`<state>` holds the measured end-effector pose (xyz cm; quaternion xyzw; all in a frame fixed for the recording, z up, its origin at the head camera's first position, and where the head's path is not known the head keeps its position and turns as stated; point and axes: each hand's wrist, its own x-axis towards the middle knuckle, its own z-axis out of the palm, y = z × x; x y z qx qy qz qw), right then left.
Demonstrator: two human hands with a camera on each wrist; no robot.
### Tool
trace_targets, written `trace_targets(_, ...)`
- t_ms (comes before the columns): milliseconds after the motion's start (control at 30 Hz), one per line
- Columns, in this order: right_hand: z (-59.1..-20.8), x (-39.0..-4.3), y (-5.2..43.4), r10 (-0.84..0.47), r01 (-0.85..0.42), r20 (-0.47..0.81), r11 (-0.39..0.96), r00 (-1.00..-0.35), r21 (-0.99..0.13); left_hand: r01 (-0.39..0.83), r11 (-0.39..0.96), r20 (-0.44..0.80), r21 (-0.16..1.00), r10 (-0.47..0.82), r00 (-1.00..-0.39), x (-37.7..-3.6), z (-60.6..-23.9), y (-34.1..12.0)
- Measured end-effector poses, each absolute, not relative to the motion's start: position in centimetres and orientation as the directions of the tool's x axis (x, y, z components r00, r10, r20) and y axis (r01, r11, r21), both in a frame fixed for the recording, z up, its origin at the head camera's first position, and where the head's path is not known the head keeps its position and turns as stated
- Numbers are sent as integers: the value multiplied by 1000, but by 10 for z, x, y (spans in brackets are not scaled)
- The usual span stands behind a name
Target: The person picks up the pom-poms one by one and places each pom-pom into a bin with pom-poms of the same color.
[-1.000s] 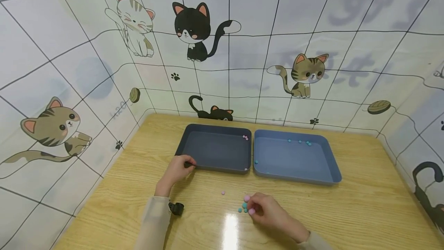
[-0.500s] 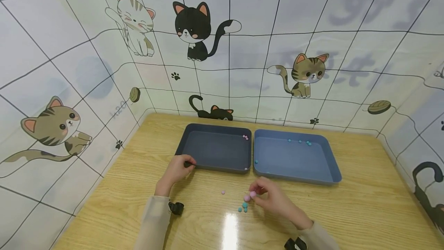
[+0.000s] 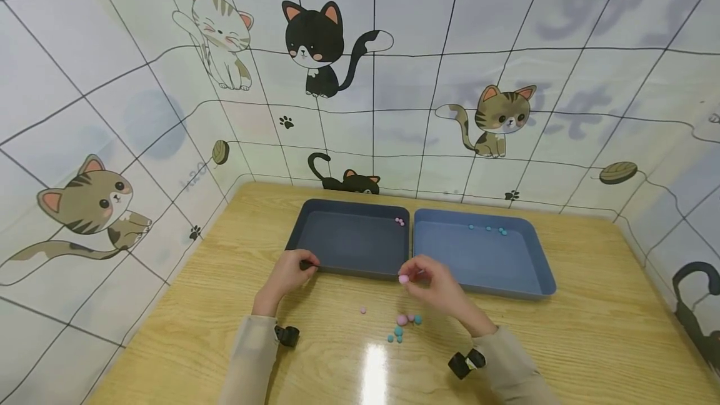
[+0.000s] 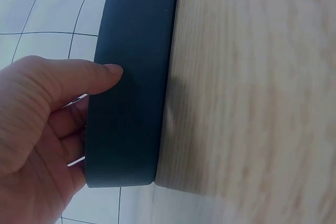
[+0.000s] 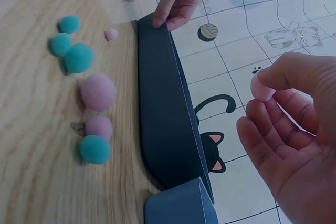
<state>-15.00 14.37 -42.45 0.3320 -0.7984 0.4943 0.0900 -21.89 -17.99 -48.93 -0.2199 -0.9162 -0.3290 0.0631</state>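
My right hand (image 3: 435, 289) pinches a pink pom-pom (image 5: 261, 88) between thumb and fingertips, raised by the near right corner of the dark grey tray (image 3: 351, 239). My left hand (image 3: 289, 275) holds that tray at its near left corner. In the left wrist view, the thumb (image 4: 113, 73) presses on the outer wall while the other fingers are partly hidden behind it. Below the right hand, a large pink pom-pom (image 3: 402, 319) lies on the table among several teal and pink ones, including a teal pom-pom (image 5: 95, 149). A small pink pom-pom (image 3: 363, 310) lies apart, to their left.
A blue tray (image 3: 484, 258) stands right beside the dark one, with several small teal pom-poms (image 3: 502, 231) near its back wall. Small pink pom-poms (image 3: 399, 222) sit in the dark tray's back right corner. A cat-patterned sheet (image 3: 405, 80) rises behind the wooden table (image 3: 585, 330).
My right hand has carried the pink pom-pom from the loose group forward to the trays. A pink and a teal pom-pom it covered now show. The left hand keeps its hold.
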Motion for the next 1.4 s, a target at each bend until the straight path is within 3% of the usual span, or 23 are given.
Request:
trace_targets(500,-416,-182,129,-425,-491,353,278,-834,-826,434,694,238,575,366,-900,-219,-486,-179)
trace_targets(1400,-421,-223,87,-310,-336,258,230,-915,-913,437,681,241,587,369,-898,-218,-486,-179)
